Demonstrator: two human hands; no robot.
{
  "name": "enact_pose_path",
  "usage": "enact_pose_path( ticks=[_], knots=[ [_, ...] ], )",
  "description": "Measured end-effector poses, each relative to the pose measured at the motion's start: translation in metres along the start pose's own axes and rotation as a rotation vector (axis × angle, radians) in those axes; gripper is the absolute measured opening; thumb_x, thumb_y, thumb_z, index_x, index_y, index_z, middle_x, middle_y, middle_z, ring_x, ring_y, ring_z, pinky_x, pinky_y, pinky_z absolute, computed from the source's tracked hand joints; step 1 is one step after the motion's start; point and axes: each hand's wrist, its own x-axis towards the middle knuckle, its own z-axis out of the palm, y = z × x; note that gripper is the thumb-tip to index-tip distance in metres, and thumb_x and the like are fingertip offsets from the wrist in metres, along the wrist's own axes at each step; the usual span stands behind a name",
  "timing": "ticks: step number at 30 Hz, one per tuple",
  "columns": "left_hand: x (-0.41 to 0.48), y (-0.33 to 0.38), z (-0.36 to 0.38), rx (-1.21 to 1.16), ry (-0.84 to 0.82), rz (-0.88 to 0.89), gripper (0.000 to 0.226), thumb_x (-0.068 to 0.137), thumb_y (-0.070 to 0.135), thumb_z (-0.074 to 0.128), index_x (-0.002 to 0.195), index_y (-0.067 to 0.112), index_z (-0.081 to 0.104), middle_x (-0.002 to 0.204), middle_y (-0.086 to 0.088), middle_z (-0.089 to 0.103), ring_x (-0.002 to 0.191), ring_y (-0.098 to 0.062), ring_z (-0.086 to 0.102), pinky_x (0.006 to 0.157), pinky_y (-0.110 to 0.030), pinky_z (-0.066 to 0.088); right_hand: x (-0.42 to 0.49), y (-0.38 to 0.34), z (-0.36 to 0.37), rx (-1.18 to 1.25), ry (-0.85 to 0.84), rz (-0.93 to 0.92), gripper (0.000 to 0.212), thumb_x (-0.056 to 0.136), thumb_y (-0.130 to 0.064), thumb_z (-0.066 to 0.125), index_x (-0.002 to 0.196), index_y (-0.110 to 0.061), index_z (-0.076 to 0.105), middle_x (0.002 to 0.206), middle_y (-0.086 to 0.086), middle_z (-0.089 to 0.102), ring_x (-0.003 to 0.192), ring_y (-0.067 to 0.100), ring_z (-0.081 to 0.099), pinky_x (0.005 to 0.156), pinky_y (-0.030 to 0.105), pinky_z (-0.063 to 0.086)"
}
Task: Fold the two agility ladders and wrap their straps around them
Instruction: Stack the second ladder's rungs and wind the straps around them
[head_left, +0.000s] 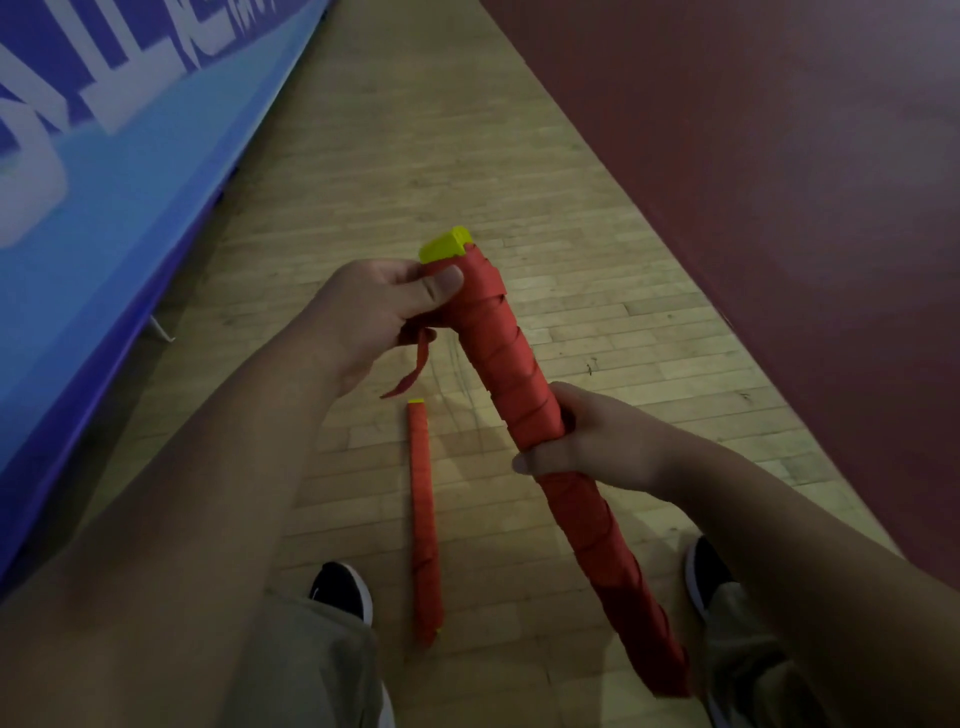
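Item 1: folded agility ladder, held (514, 364). A long bundle bound in spiral turns of red strap, raised above the floor and slanting from far left down to near right. Yellow rung ends (444, 245) show at its far tip.

Item 2: loose strap tail (420, 358). A short red end that hangs free below the left hand, beside the bundle's upper part.

Item 3: left hand (374, 317). It is curled round the bundle's far end, with the thumb pressing the strap against the wrapping just under the yellow tip.

Item 4: right hand (597, 441). It is closed round the middle of the same bundle, fingers wrapped about it.

Item 5: second folded agility ladder (423, 493). It lies flat on the floor between the feet and is fully bound in red strap, with a yellow end at its far tip. It sits left of the held bundle, apart from both hands.

Item 6: wooden plank floor (415, 156), with a dark red painted zone (779, 156) at right.

Item 7: blue banner with white lettering (104, 182), along the left edge.

Item 8: black shoes, left (343, 587) and right (706, 566), below khaki trouser legs.
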Motion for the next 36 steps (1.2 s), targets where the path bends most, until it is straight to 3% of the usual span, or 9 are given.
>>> enact_pose_path(
  ticks=[3,6,12,15,19,24,26,30,36],
  knots=[
    [0.001,-0.004,-0.01,-0.05,0.005,-0.006,0.047,0.081,0.052,0.075,0.113,0.018,0.079,0.099,0.0,0.084,0.094,-0.013,0.08,0.092,-0.037,0.061,-0.009,-0.005,-0.008,0.23,-0.156,-0.049,0.036,0.101,-0.026,0.076,0.135,-0.03,0.066,0.12,0.006,0.081,0.116,0.024,0.078,0.108,0.055,0.059],
    [0.002,-0.008,-0.021,-0.165,-0.02,0.0,0.05,0.086,0.051,0.071,0.118,0.013,0.078,0.113,-0.007,0.08,0.108,-0.025,0.075,0.101,-0.043,0.059,-0.011,-0.007,-0.009,0.383,-0.242,-0.099,0.032,0.108,-0.033,0.063,0.135,-0.019,0.073,0.123,0.01,0.079,0.121,0.028,0.074,0.112,0.051,0.054],
    [0.003,-0.011,-0.024,-0.221,-0.061,-0.002,0.047,0.093,0.048,0.067,0.121,0.011,0.075,0.112,-0.009,0.078,0.107,-0.022,0.074,0.097,-0.043,0.057,-0.011,-0.004,-0.013,0.551,-0.357,-0.022,0.056,0.1,-0.038,0.069,0.137,0.003,0.066,0.111,0.018,0.077,0.117,0.047,0.075,0.09,0.049,0.064],
    [0.003,-0.012,-0.025,-0.191,-0.07,-0.062,0.047,0.091,0.044,0.067,0.121,0.008,0.074,0.113,-0.011,0.081,0.107,-0.024,0.077,0.094,-0.041,0.058,-0.014,-0.003,-0.016,0.458,-0.261,-0.024,0.051,0.098,-0.043,0.077,0.133,-0.006,0.073,0.113,0.019,0.079,0.113,0.045,0.078,0.088,0.051,0.064],
    [0.004,-0.013,-0.026,-0.159,-0.063,-0.114,0.045,0.085,0.041,0.074,0.111,0.005,0.076,0.099,-0.008,0.079,0.088,-0.02,0.073,0.087,-0.039,0.056,-0.015,-0.001,-0.018,0.317,-0.127,0.012,0.04,0.095,-0.046,0.08,0.123,-0.017,0.078,0.113,0.015,0.081,0.107,0.036,0.081,0.095,0.064,0.062],
    [0.007,-0.019,-0.017,-0.09,-0.011,-0.138,0.045,0.077,0.043,0.085,0.103,0.006,0.08,0.093,-0.01,0.078,0.086,-0.017,0.073,0.079,-0.034,0.056,-0.013,-0.005,-0.007,0.147,0.015,0.078,0.035,0.088,-0.05,0.088,0.116,-0.031,0.078,0.104,0.004,0.08,0.09,0.019,0.082,0.074,0.037,0.065],
    [0.01,-0.024,-0.011,-0.037,0.051,-0.144,0.037,0.081,0.037,0.09,0.101,0.007,0.081,0.088,-0.005,0.08,0.082,-0.013,0.076,0.075,-0.031,0.059,-0.008,-0.003,0.0,0.061,0.08,0.092,0.041,0.083,-0.055,0.091,0.115,-0.035,0.076,0.103,0.0,0.08,0.087,0.017,0.082,0.079,0.038,0.068],
    [0.015,-0.037,0.005,0.031,0.118,-0.169,0.033,0.084,0.032,0.094,0.105,0.009,0.082,0.092,-0.007,0.083,0.092,-0.021,0.08,0.086,-0.037,0.064,-0.002,0.001,0.013,-0.085,0.254,0.102,0.044,0.077,-0.06,0.093,0.106,-0.036,0.07,0.09,-0.005,0.079,0.073,0.01,0.079,0.077,0.041,0.069],
    [0.018,-0.038,0.025,0.033,0.233,-0.19,0.049,0.077,0.052,0.095,0.102,0.012,0.082,0.094,-0.003,0.084,0.091,-0.016,0.082,0.084,-0.037,0.066,0.0,0.003,0.037,-0.326,0.398,0.029,0.046,0.08,-0.061,0.088,0.099,-0.036,0.054,0.089,-0.011,0.068,0.075,0.008,0.068,0.066,0.034,0.056]
  ],
)
